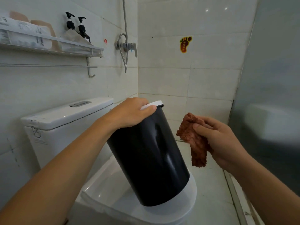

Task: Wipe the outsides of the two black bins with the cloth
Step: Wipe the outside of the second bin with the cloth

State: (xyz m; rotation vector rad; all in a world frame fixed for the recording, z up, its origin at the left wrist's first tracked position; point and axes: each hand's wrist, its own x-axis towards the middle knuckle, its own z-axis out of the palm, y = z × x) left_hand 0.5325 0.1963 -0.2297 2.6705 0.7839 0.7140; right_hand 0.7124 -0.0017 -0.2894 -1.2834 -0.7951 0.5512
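A black bin [151, 156] with a white rim stands tilted on the closed toilet lid [110, 189], its top leaning toward the wall. My left hand [131, 112] grips the bin's rim from above. To the right of the bin, a little apart from it, my right hand [220, 142] holds a crumpled reddish-brown cloth [193, 140], which hangs down from my fingers. Only one black bin is in view.
The white toilet cistern [65, 117] stands to the left of the bin. On the wall above it hang a shelf [48, 44] with pump bottles [82, 28] and a shower mixer [127, 46]. A frosted glass panel [272, 95] closes the right side.
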